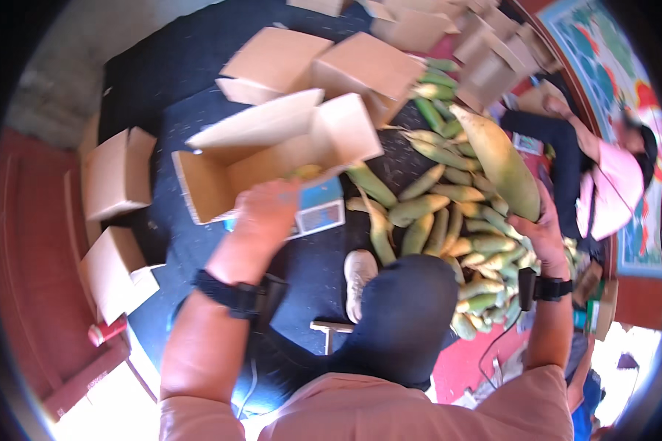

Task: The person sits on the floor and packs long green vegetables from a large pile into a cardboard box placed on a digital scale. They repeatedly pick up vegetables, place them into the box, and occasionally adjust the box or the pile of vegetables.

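My right hand (539, 234) grips a large green radish (499, 157) by its thick green end, its pale tapering tip pointing up and away. The radish is raised over a heap of similar green radishes (477, 242) on the right. In front of me stands an open cardboard box (276, 157) with its flaps spread. My left hand (267, 206) is at the near side of this box, its fingers curled and blurred. Just beyond those fingers shows a yellow-green piece (307, 172), probably a radish. Whether the left hand holds it or the box wall is unclear.
More cardboard boxes stand at the left (118, 173), the back (276, 60) and the far right (485, 66). A person in pink (612, 187) sits beyond the heap. A red can (107, 331) lies at the left, near a dark red panel (38, 259).
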Action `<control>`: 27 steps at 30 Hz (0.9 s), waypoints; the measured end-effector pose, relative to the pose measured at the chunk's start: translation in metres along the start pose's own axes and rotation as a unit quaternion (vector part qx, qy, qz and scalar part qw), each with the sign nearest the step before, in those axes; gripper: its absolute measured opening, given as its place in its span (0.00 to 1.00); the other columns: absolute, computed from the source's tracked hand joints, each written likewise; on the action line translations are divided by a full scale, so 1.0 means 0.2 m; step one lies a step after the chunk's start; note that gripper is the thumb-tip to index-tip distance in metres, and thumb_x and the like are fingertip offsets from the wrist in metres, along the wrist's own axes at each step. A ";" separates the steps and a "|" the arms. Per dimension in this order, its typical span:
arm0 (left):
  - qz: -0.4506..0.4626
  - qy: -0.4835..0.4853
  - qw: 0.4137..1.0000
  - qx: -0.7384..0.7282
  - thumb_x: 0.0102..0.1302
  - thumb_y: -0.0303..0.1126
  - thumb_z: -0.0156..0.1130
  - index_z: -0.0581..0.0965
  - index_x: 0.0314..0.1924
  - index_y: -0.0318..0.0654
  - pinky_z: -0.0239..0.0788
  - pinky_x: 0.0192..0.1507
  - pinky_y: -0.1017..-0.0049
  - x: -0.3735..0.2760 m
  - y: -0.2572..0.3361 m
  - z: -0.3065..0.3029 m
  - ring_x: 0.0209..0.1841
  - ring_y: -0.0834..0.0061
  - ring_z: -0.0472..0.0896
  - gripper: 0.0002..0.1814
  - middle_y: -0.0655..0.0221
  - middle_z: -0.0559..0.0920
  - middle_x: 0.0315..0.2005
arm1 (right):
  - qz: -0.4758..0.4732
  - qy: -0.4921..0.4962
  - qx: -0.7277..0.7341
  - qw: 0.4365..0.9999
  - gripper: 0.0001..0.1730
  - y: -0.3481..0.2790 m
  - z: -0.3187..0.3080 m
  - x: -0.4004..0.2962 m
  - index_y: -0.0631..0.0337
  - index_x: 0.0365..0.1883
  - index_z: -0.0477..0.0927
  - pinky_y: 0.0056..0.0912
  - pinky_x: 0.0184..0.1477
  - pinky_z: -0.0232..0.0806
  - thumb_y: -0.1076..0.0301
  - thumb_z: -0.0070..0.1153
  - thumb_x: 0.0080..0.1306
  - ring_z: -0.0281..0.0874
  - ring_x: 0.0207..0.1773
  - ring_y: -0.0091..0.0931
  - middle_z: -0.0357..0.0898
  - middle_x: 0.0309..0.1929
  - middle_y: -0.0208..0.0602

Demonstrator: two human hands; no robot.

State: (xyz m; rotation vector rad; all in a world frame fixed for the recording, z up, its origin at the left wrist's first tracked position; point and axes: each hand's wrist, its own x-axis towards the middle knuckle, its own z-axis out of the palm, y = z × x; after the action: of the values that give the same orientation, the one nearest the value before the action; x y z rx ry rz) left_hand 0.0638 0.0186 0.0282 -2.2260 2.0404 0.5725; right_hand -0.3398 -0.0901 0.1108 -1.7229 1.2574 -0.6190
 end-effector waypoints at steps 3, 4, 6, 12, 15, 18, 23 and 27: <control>-0.002 0.058 0.998 0.017 0.58 0.25 0.54 0.73 0.40 0.36 0.77 0.38 0.64 -0.03 0.02 0.07 0.37 0.60 0.83 0.09 0.59 0.81 0.33 | -0.111 -0.152 -0.089 0.978 0.43 -0.31 0.31 0.31 0.63 0.64 0.61 0.31 0.58 0.61 0.70 0.68 0.51 0.70 0.56 0.29 0.72 0.53 0.37; -0.009 0.073 0.997 0.015 0.57 0.25 0.54 0.73 0.38 0.35 0.77 0.37 0.66 -0.04 0.02 0.09 0.36 0.60 0.83 0.08 0.58 0.81 0.32 | -0.158 -0.193 -0.175 0.953 0.42 -0.42 0.42 0.41 0.63 0.63 0.62 0.32 0.58 0.62 0.68 0.68 0.51 0.71 0.56 0.30 0.73 0.53 0.39; -0.020 0.061 0.998 0.023 0.58 0.27 0.54 0.73 0.40 0.32 0.74 0.44 0.67 -0.05 0.02 0.13 0.42 0.60 0.81 0.11 0.56 0.80 0.37 | -0.218 -0.259 -0.274 0.900 0.39 -0.55 0.69 0.60 0.62 0.59 0.64 0.35 0.57 0.63 0.63 0.68 0.51 0.72 0.55 0.35 0.72 0.53 0.43; -0.057 0.069 0.996 0.016 0.61 0.32 0.52 0.67 0.56 0.24 0.65 0.58 0.59 -0.07 0.08 0.18 0.57 0.57 0.73 0.25 0.47 0.73 0.53 | -0.167 -0.400 -0.373 0.820 0.38 -0.32 1.49 1.03 0.61 0.57 0.66 0.39 0.58 0.62 0.60 0.67 0.50 0.70 0.56 0.41 0.72 0.54 0.48; -0.073 0.038 0.997 0.001 0.63 0.33 0.50 0.65 0.59 0.25 0.62 0.61 0.56 -0.06 0.07 0.14 0.60 0.55 0.70 0.26 0.47 0.71 0.57 | -0.070 -0.444 -0.400 0.799 0.39 -0.17 1.79 1.13 0.62 0.58 0.65 0.39 0.60 0.60 0.58 0.68 0.50 0.67 0.59 0.40 0.70 0.56 0.49; -0.079 0.012 0.997 -0.011 0.64 0.33 0.49 0.64 0.61 0.26 0.59 0.62 0.56 -0.08 0.06 0.11 0.62 0.56 0.67 0.27 0.49 0.69 0.59 | -0.022 -0.523 -0.375 0.765 0.44 -0.02 1.99 1.24 0.59 0.63 0.61 0.37 0.61 0.59 0.57 0.68 0.51 0.65 0.62 0.38 0.68 0.59 0.49; -0.079 0.008 0.997 -0.011 0.63 0.33 0.50 0.63 0.62 0.29 0.58 0.63 0.55 -0.11 0.03 0.08 0.62 0.57 0.67 0.28 0.52 0.69 0.58 | -0.145 -0.524 -0.536 0.646 0.42 0.18 2.15 1.30 0.61 0.65 0.55 0.42 0.64 0.57 0.59 0.62 0.58 0.62 0.65 0.42 0.65 0.61 0.53; -0.073 0.009 0.997 -0.017 0.63 0.32 0.50 0.63 0.63 0.29 0.58 0.63 0.55 -0.12 -0.03 0.09 0.62 0.58 0.67 0.28 0.54 0.70 0.58 | -0.146 -0.572 -0.578 0.563 0.42 0.13 2.21 1.32 0.61 0.68 0.51 0.43 0.62 0.60 0.61 0.60 0.61 0.65 0.63 0.45 0.64 0.62 0.54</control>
State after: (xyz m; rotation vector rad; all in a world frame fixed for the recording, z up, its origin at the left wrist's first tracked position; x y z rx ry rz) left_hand 0.0638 0.0479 0.0172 -2.3831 1.8672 0.5812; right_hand 0.0959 -0.1751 -0.1516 -2.5532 0.2195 1.4326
